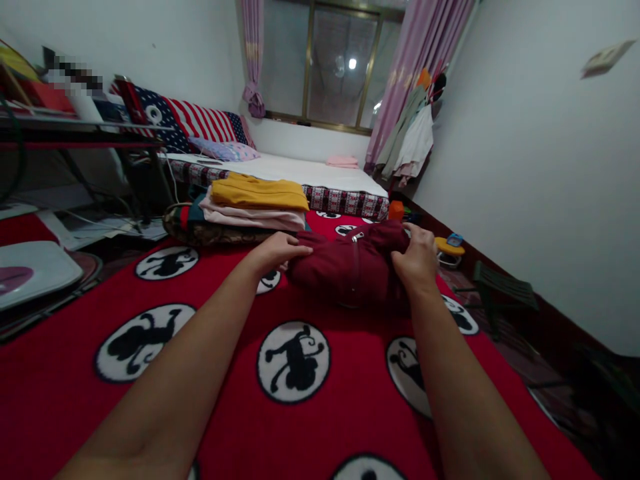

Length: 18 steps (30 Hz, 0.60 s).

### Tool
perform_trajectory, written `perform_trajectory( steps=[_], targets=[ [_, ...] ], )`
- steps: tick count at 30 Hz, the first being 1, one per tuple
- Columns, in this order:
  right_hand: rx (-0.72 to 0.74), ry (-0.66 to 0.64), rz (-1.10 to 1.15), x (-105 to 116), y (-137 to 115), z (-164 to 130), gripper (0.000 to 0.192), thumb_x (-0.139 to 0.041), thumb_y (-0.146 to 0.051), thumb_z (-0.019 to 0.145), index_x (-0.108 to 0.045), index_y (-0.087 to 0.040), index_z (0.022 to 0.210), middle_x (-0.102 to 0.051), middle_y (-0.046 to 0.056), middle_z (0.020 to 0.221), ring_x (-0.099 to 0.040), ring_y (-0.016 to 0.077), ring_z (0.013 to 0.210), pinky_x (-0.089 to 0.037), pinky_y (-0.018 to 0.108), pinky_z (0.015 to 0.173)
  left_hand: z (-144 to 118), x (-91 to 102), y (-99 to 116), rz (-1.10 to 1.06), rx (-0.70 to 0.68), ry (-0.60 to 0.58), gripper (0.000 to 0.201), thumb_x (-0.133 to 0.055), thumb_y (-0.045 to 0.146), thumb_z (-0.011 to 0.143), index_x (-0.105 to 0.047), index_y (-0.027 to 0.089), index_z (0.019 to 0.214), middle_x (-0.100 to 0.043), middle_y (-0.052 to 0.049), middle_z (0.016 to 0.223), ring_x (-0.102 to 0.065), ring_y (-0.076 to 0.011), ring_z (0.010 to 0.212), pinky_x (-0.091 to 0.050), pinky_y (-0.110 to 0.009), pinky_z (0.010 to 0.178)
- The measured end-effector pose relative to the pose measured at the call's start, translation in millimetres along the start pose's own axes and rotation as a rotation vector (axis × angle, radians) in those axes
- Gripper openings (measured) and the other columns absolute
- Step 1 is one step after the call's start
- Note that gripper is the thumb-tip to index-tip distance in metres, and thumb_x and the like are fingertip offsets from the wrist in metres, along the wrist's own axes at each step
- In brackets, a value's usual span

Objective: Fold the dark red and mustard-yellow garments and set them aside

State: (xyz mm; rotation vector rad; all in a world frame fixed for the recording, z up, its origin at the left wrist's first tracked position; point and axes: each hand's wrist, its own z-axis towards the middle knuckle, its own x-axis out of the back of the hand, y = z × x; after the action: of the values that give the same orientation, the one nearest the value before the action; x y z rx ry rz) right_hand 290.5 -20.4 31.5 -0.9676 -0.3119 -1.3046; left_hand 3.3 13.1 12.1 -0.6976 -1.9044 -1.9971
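Note:
A dark red jacket (345, 267) with a zipper lies bunched into a bundle on the red blanket (225, 373), between my two hands. My left hand (280, 252) is closed on the jacket's left end, thumb on top and the other fingers partly hidden. At the right end, my right hand (417, 257) grips the cloth, its thumb pressing the near side and its fingers reaching over the far side. Just beyond my left hand stands a stack of folded clothes, with a yellow garment (260, 192) on top and a pale pink garment (255, 217) beneath it.
A bed (300, 170) with a white sheet stands beyond the blanket, under the window. On the left is a cluttered desk (85, 127) and a white stool seat (37, 273). A dark folding stool (505, 287) stands at the right, near the wall.

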Motion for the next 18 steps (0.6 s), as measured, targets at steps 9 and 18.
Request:
perform_trajectory(
  steps=[9,18],
  targets=[
    [-0.095,-0.235,-0.198,-38,22,-15,0.052,-0.063,-0.035,0.079,-0.056,-0.020,0.128,-0.053,0.018,0.126,-0.050,0.0364,0.116,-0.045,0.050,0.090,15,-35.9,-25,0.059,-0.115,0.225,0.065,-0.067,0.051,0.074,-0.059,0.012,0.125,-0.073,-0.013,0.102,-0.070,-0.0248,0.085,-0.055,-0.031,0.071],
    [0.093,-0.021,0.114,-46,20,-15,0.027,-0.052,-0.026,0.085,-0.070,-0.022,0.105,-0.066,0.007,0.117,-0.056,0.0268,0.113,-0.042,0.042,0.098,10,-61.5,-5,-0.069,-0.498,0.419,0.034,-0.054,0.008,0.077,-0.070,0.017,0.106,-0.072,-0.005,0.104,-0.067,-0.0162,0.092,-0.052,-0.027,0.088]
  ],
)
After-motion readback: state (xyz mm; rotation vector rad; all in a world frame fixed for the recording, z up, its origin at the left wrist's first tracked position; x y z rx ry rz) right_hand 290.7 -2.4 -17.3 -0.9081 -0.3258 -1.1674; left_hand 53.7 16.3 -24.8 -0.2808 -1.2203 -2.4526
